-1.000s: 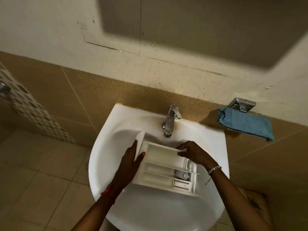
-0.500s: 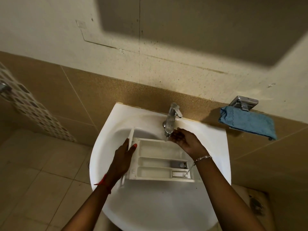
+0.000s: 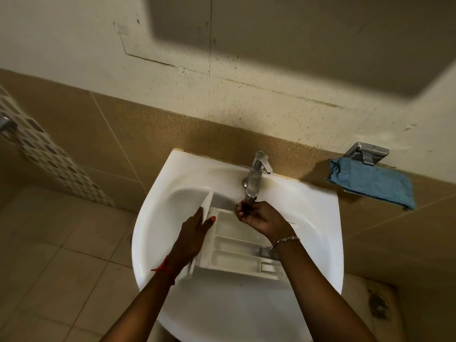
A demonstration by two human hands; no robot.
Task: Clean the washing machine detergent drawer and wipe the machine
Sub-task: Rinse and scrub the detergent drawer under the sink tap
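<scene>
A white detergent drawer [image 3: 237, 245] with several compartments lies in the white sink [image 3: 318, 218], its front panel standing up at the left. My left hand [image 3: 195, 233] grips that front panel, thumb on the inner side and fingers on the outer side. My right hand [image 3: 261, 218] is cupped over the drawer's far end, right under the spout of the chrome tap [image 3: 255, 178], fingers bent and holding nothing that I can see. My right forearm hides the drawer's right end.
A blue cloth [image 3: 372, 182] hangs on a chrome wall holder [image 3: 365, 151] to the right of the sink. Brown tiles run behind the sink. A tiled floor [image 3: 49, 267] lies to the left, and a floor drain [image 3: 376, 304] shows at the lower right.
My right hand left the drawer's far right edge and moved up under the tap spout. The drawer turned level and shifted left in the sink, my left hand still holding it.
</scene>
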